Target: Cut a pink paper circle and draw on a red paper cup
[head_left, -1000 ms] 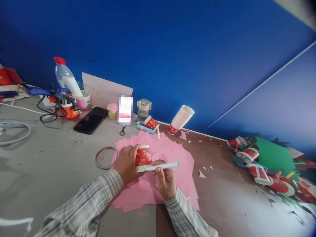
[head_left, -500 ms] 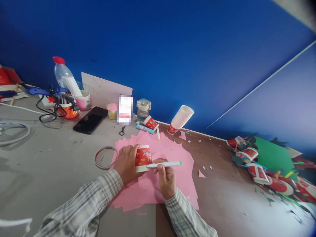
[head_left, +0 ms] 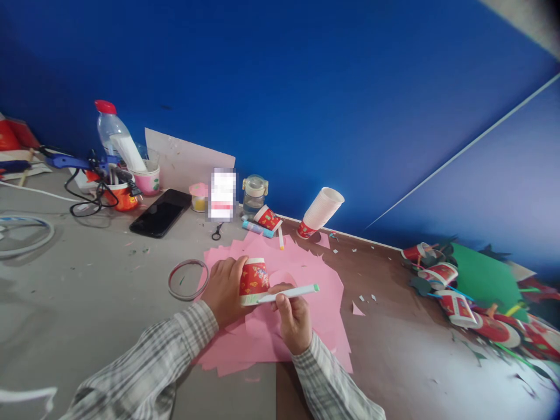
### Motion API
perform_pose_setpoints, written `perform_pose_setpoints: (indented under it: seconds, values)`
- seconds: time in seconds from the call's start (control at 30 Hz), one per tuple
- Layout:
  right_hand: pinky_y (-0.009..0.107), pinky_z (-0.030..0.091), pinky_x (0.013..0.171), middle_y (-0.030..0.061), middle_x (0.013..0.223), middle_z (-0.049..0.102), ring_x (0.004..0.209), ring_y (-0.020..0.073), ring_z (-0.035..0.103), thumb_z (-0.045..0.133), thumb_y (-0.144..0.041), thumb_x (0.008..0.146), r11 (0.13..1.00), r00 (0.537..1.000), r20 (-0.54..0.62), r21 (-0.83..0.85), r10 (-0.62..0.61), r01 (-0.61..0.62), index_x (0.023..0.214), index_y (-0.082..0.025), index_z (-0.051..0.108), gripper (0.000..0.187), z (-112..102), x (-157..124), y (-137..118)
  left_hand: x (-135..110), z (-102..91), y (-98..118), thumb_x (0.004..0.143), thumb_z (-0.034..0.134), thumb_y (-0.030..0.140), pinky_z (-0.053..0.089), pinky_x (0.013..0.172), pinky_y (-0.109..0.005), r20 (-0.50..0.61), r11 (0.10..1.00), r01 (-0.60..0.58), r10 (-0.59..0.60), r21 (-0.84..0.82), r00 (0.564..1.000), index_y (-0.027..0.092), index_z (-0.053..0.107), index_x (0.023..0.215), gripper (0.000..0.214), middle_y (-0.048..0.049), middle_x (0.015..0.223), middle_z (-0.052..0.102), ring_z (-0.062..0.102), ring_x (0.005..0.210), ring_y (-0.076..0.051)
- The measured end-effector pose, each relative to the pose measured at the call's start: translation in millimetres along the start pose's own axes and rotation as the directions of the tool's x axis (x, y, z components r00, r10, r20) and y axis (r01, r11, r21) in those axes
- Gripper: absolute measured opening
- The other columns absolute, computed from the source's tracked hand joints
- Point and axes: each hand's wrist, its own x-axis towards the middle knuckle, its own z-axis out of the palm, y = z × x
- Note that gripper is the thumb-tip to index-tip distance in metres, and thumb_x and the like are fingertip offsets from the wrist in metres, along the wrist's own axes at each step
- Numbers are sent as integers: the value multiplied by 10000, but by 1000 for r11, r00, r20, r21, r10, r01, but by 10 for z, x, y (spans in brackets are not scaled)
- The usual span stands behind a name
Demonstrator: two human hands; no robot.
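Note:
My left hand (head_left: 226, 287) is closed on the left side of a red patterned paper cup (head_left: 254, 276), which rests over the pink paper. Between the fingers of my right hand (head_left: 295, 319) is a white marker pen (head_left: 294, 293) with a green end. Its tip touches the pale rim band at the cup's lower edge, where light green marks show. Beneath both hands lie overlapping sheets of pink paper (head_left: 315, 332). Left of my left hand is a roll of tape or ring (head_left: 188, 279).
Behind the paper stand a stack of paper cups (head_left: 321, 211), a lidded glass jar (head_left: 254, 195) and a tipped red cup (head_left: 268, 218). A black phone (head_left: 161, 213) and small scissors (head_left: 217, 231) lie left. Decorated cups (head_left: 457, 307) and green paper (head_left: 483, 280) crowd the right.
The marker has shifted slightly left and its tip has moved down along the cup's rim band. My left hand and the cup have stayed nearly still.

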Motion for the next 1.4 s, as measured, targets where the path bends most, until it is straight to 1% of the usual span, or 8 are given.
perform_pose_setpoints:
  seconds: [0.2, 0.3, 0.6, 0.73, 0.87, 1.13, 1.27, 1.4]
  values:
    - [255, 434, 448, -27, 510, 522, 445, 156, 505, 439, -402, 845, 992, 991, -112, 116, 70, -57, 789, -184, 631, 296, 24, 5, 57, -11, 43, -43, 511, 611, 567, 421, 753, -428, 12, 1000, -7, 7, 2, 1000, 181, 347, 1157, 797, -51, 872, 505, 481, 805, -258]
    - [257, 438, 450, -27, 502, 523, 442, 155, 502, 446, -422, 839, 981, 990, -94, 172, 101, -84, 778, -182, 635, 311, 25, 3, 55, -12, 43, -52, 505, 613, 566, 422, 752, -428, 6, 1000, -8, 8, 1, 1000, 176, 342, 1162, 811, -51, 873, 504, 482, 809, -258]
    - [244, 428, 429, -15, 514, 554, 425, 147, 507, 485, -392, 823, 995, 996, -67, 87, 61, -55, 767, -177, 661, 283, 17, 7, 30, -20, 65, -63, 494, 614, 593, 412, 761, -426, 6, 1000, -9, 9, -8, 1000, 183, 335, 1165, 834, -52, 871, 503, 484, 814, -263]
    - [254, 424, 428, -34, 476, 527, 426, 154, 502, 490, -440, 810, 972, 978, -153, 208, 145, -112, 772, -189, 645, 297, 27, 14, 120, -16, 54, -61, 497, 619, 558, 415, 760, -426, 26, 1000, 9, -8, -10, 1000, 187, 330, 1167, 818, -52, 879, 506, 487, 816, -261]
    - [262, 424, 437, -37, 464, 514, 429, 155, 496, 495, -457, 805, 942, 972, -130, 303, 194, -147, 760, -184, 648, 316, 29, 12, 133, -12, 38, -51, 495, 617, 549, 416, 758, -428, 19, 1000, 10, -10, -7, 1000, 183, 332, 1163, 814, -57, 883, 509, 488, 830, -267]
    - [251, 417, 438, -24, 483, 524, 423, 144, 486, 510, -460, 794, 980, 987, -93, 165, 128, -112, 729, -163, 663, 340, 23, 30, 31, -14, 47, -50, 500, 612, 549, 419, 752, -423, 8, 1000, -2, 2, 8, 1000, 168, 341, 1159, 808, -60, 881, 512, 490, 822, -262]
    - [247, 407, 432, -41, 455, 505, 421, 146, 475, 505, -461, 799, 943, 965, -172, 302, 199, -140, 750, -187, 646, 312, 33, 29, 130, -16, 56, -61, 495, 620, 543, 415, 773, -432, 23, 1000, 9, -9, -7, 1000, 182, 335, 1162, 810, -54, 888, 509, 487, 830, -261]
    - [259, 408, 445, -36, 469, 508, 434, 150, 477, 509, -458, 799, 926, 969, -123, 341, 215, -162, 745, -186, 648, 310, 35, 12, 166, -18, 65, -70, 494, 622, 543, 414, 775, -437, 28, 1000, 14, -13, -20, 1000, 192, 321, 1172, 821, -56, 904, 508, 488, 843, -267]
